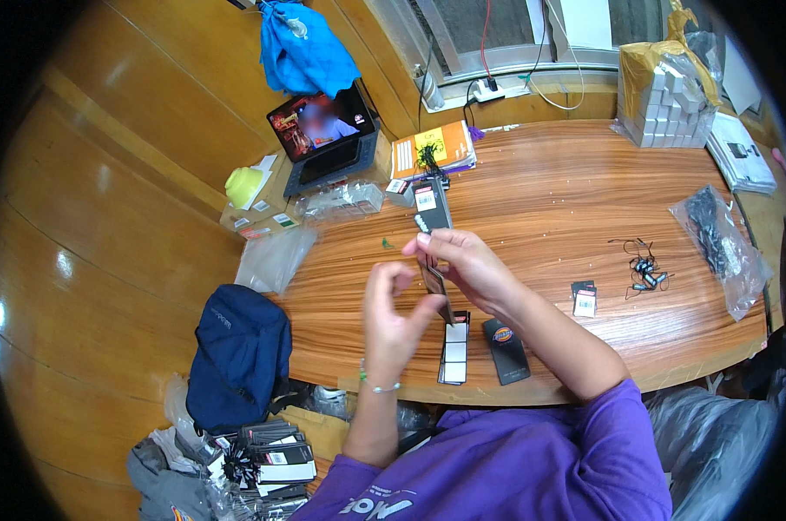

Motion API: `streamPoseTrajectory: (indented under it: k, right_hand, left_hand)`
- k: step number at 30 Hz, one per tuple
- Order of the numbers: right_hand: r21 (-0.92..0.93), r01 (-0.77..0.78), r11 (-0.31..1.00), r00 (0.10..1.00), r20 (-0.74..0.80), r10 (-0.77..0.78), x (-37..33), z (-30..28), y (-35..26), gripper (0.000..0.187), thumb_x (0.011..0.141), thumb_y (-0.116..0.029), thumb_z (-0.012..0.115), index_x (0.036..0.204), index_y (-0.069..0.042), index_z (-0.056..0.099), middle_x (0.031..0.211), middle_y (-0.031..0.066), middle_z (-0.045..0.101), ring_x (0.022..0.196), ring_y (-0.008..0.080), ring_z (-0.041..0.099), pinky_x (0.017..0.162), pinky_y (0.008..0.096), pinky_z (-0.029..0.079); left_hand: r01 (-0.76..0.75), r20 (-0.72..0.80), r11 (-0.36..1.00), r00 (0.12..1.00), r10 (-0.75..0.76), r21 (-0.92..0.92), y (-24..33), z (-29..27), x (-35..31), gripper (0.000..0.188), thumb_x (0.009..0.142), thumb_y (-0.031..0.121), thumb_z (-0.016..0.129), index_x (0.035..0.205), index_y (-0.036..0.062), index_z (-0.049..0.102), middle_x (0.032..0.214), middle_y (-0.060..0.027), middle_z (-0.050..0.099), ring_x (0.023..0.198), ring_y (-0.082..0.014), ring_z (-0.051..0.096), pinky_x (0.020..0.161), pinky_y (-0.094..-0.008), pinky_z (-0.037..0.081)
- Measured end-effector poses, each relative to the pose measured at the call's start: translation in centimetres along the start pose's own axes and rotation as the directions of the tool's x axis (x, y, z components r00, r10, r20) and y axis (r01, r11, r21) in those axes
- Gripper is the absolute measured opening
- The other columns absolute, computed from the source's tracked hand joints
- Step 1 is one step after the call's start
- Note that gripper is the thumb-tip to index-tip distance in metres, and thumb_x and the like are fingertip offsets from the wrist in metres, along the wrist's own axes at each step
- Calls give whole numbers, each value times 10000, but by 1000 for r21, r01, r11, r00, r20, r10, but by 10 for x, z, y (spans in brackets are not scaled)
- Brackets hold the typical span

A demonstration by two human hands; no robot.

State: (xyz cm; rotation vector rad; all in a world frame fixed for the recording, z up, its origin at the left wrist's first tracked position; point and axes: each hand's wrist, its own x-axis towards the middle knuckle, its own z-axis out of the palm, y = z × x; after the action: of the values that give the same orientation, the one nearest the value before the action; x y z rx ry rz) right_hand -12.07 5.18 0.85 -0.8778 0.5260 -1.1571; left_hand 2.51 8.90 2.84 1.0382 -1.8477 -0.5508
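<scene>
Tag (437,281) is slanting between the right hand (473,266), which is pinching its upper part, and the left hand (389,314), which is curving half open beside it, contact unclear.

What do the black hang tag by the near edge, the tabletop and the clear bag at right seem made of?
Black hang tag: probably matte card, flat and straight-edged.
Tabletop: wood or wood-look laminate, with striped grain and slight sheen.
Clear bag: likely plastic film, crinkled and glossy, dark contents showing through.
</scene>
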Motion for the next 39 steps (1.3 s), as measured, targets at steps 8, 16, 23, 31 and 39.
streamPoseTrajectory:
  k: [8,16,23,31,39]
  right_hand:
    - [67,9,998,994,111,-16,-6,-2,-9,261,915,-251,517,975,-23,627,841,6,591,751,67,512,670,212,402]
    - [53,30,998,988,147,-37,-10,-2,-15,256,927,-257,491,957,-30,605,790,15,566,722,87,533,674,243,452]
    - [-88,150,985,988,42,-147,-8,-23,-32,278,953,-286,419,930,-57,574,757,20,589,580,50,460,557,181,401]
    - [3,273,962,962,25,-273,-22,-44,-60,243,945,-254,441,896,-58,575,816,40,613,546,51,478,528,183,409]
    - [50,391,919,920,-7,-392,-37,-54,-88,206,945,-220,441,889,-55,551,785,36,588,569,63,482,563,192,415]
  left_hand:
    - [-45,15,995,999,47,-88,-17,20,6,337,750,15,668,999,36,442,1093,-116,453,1024,-243,498,912,-343,403]
    - [48,42,935,998,-35,-352,-19,35,0,577,804,4,617,1240,53,243,1229,-156,430,1139,-197,431,924,-304,367]
    - [195,179,823,977,-116,-534,-25,33,-8,492,841,299,565,1216,60,356,903,-18,403,767,-96,366,694,-230,338]
    - [375,370,732,912,-180,-568,1,35,-18,304,905,144,486,1184,57,403,899,21,426,803,-57,406,750,-194,358]
    - [440,489,776,849,-197,-451,-8,44,-39,221,934,128,450,1142,59,424,881,16,471,814,-49,458,729,-192,402]
